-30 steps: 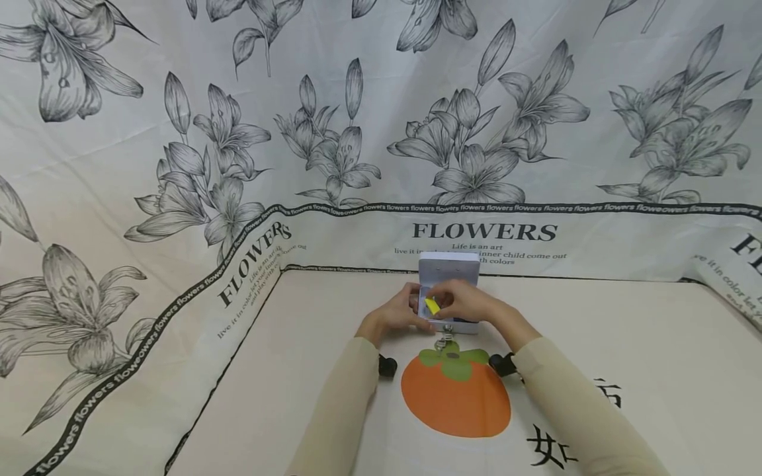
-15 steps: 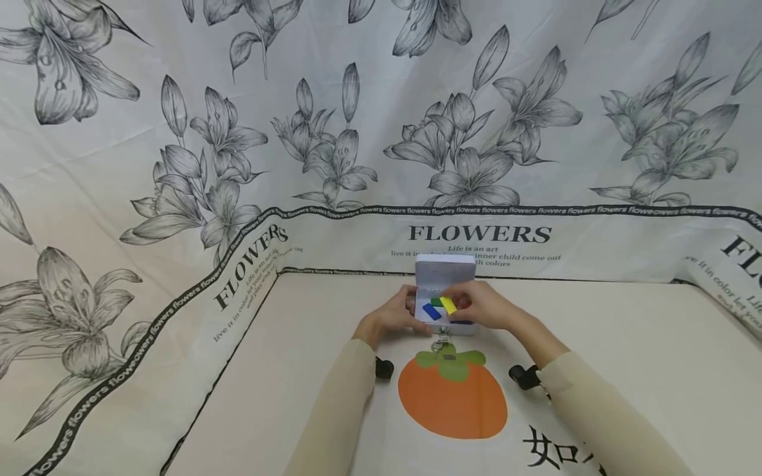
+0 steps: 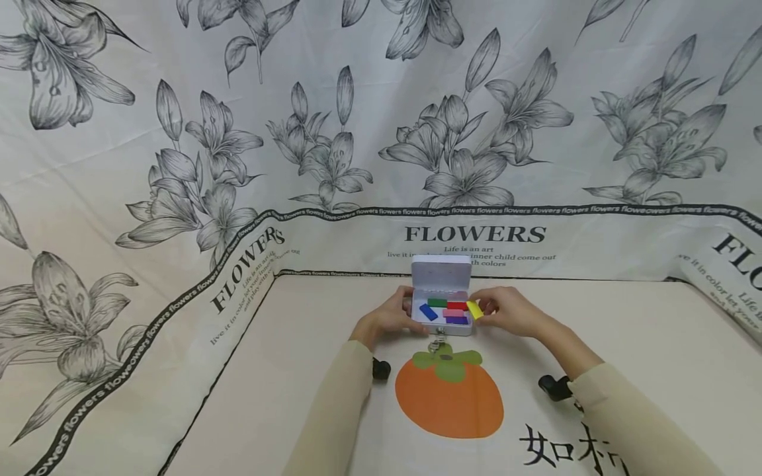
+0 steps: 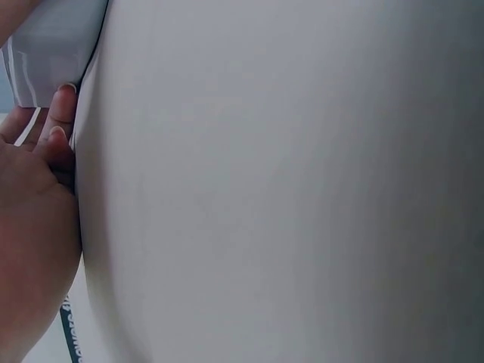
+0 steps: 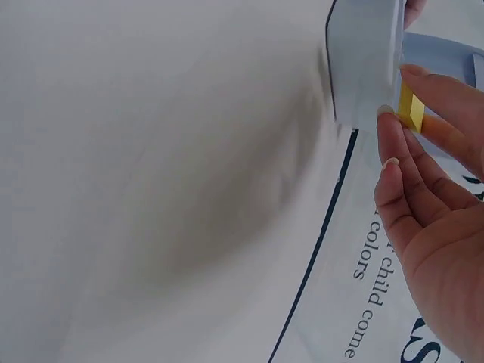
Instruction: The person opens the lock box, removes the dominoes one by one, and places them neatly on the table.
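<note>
A small white hinged box (image 3: 441,271) stands on the table with its lid raised. Its left side is held by my left hand (image 3: 389,313), thumb at the front corner and fingers behind; the left wrist view catches part of this grip at its left edge. My right hand (image 3: 510,312) pinches a yellow block (image 3: 474,310) between thumb and fingertips, tilted at the box's right rim. Inside the box lie a blue block (image 3: 428,312), a green block (image 3: 437,303), a red block (image 3: 457,305), a pink block (image 3: 453,313) and a dark blue block (image 3: 456,320).
A metal clasp (image 3: 439,334) hangs at the box's front. The pale cloth below carries a printed orange persimmon (image 3: 449,400) and black characters (image 3: 548,446). Behind the box rises a flower-printed curtain (image 3: 333,240).
My right hand has moved right with the yellow block, from over the box to its right rim, uncovering the blocks inside. The left hand keeps holding the box.
</note>
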Tool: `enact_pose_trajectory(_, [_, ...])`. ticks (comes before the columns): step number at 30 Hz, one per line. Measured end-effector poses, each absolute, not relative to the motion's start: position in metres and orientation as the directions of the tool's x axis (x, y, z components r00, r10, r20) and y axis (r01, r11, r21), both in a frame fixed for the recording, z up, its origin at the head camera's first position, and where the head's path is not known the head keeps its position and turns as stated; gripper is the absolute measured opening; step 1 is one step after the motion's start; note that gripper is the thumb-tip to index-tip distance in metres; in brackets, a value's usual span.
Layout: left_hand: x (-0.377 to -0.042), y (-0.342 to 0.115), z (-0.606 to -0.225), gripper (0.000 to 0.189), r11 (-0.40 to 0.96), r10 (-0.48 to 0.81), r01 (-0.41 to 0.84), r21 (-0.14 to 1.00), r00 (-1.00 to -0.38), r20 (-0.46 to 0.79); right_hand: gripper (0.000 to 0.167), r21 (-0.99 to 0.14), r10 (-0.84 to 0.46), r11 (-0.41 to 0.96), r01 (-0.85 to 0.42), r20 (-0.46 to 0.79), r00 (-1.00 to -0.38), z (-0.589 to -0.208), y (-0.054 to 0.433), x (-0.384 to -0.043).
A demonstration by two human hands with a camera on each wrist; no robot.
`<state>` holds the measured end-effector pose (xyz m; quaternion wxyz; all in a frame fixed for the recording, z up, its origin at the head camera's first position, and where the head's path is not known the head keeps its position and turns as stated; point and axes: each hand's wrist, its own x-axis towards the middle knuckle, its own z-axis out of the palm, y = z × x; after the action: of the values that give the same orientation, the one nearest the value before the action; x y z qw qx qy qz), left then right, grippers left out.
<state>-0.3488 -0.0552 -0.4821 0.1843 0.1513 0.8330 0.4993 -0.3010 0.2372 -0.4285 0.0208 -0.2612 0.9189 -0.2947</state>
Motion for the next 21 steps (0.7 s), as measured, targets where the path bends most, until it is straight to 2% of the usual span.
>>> enact_pose_trajectory(11, [-0.347,-0.054,-0.481,0.101,0.455,0.430,0.046,0.889,-0.885,-0.175,0.040,-0.555,-0.429,0.722,-0.414,0.110,-0.896,-0.439,0.257,-0.305])
enact_pose_trajectory(21, [-0.347,-0.056,-0.480,0.101,0.462,0.437,0.050,0.885,-0.882,-0.178,0.044,-0.562,-0.372,0.752,-0.344,0.068,-0.926,-0.455,0.257,-0.313])
